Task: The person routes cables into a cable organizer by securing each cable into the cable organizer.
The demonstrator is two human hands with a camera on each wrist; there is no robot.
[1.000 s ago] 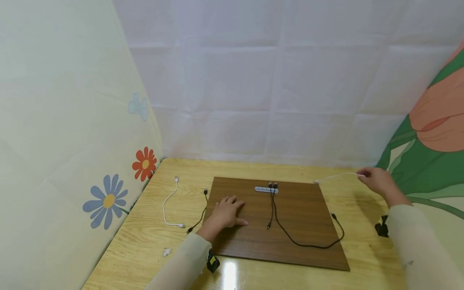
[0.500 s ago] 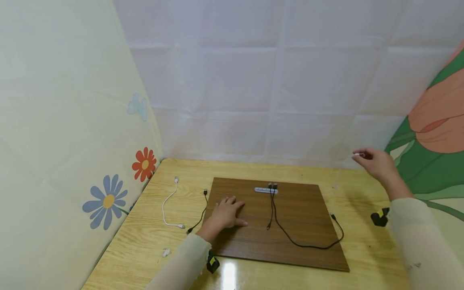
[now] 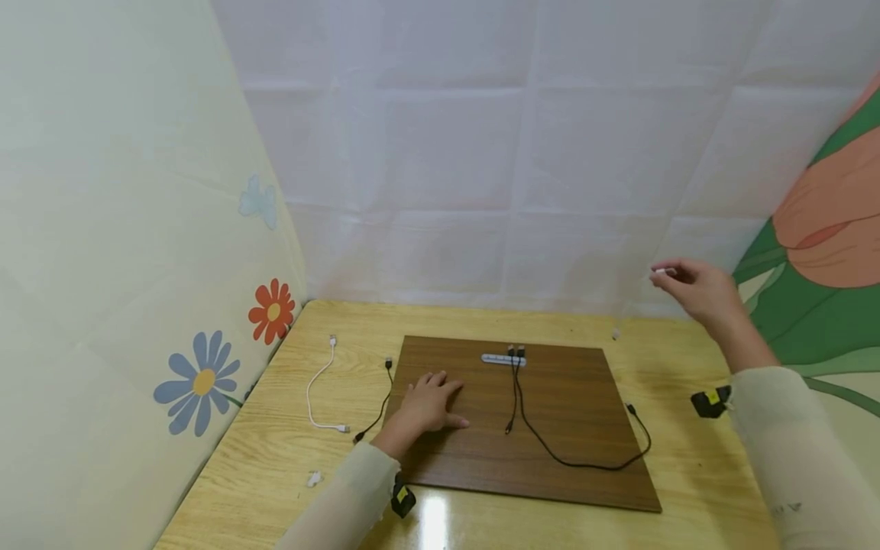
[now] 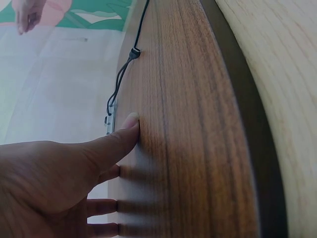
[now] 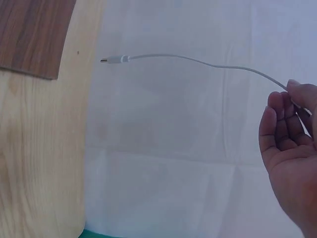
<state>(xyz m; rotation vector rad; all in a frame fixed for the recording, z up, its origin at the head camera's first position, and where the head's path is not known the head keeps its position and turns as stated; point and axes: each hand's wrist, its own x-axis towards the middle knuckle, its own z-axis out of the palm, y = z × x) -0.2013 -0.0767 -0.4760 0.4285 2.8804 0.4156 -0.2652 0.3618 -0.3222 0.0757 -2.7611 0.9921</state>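
My left hand (image 3: 426, 405) rests with spread fingers on the left part of a brown wooden board (image 3: 467, 467). In the left wrist view its thumb and fingertips touch the board's surface. My right hand (image 3: 704, 298) is raised beyond the board's far right corner and pinches a white charging cable (image 5: 213, 65) near one end between thumb and fingers. The cable's other end, a white plug (image 5: 116, 59) with a metal tip, hangs free. Near the board's far edge sits a light cable-holder strip (image 3: 493, 359), with a short black cable (image 3: 516, 397) and a longer black cable (image 3: 584, 464) in it.
Left of the board lie a white cable (image 3: 309, 393), a short black cable (image 3: 382, 412) and a small white piece (image 3: 314, 479) on the light wooden table (image 3: 241, 489). A pale cloth (image 3: 426, 153) hangs behind; printed floral sheets flank both sides.
My right hand has risen and moved left, lifting the white cable from the table so that its plug hangs and swings leftward. My left hand stays in place on the board.
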